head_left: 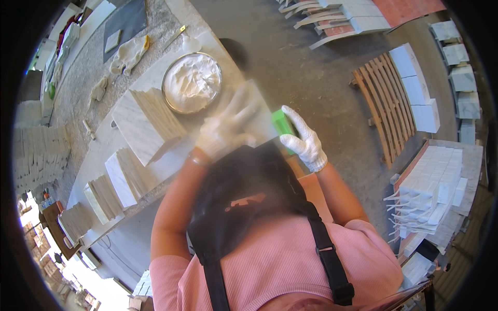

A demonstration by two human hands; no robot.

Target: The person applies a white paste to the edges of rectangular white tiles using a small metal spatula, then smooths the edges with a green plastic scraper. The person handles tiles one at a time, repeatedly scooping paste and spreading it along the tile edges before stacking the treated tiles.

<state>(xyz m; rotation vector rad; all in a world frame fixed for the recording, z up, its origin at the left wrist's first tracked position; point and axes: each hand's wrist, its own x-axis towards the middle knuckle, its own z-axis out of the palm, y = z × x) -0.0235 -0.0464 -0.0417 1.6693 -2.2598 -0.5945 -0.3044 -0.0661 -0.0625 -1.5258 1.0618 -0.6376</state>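
Note:
My right hand (306, 144), in a white knit glove, grips a green block (282, 124) just off the table's right corner; what kind of block it is I cannot make out. My left hand (227, 126), gloved as well, is smeared by motion over the pale stone tabletop (259, 106). Its fingers look spread, with nothing seen in them. Beyond it stands a round metal-rimmed bowl (191, 83) of white paste. A stack of grey-veined marble tiles (149, 120) stands on the tabletop left of the left hand.
Smaller tile stacks (127, 173) line the near left of the table. Crumpled gloves (129, 54) and a dark sheet (124, 23) lie at the far left. To the right are a wooden pallet (385, 103) with white boxes (415, 85) and a stack of wrapped white blocks (433, 179).

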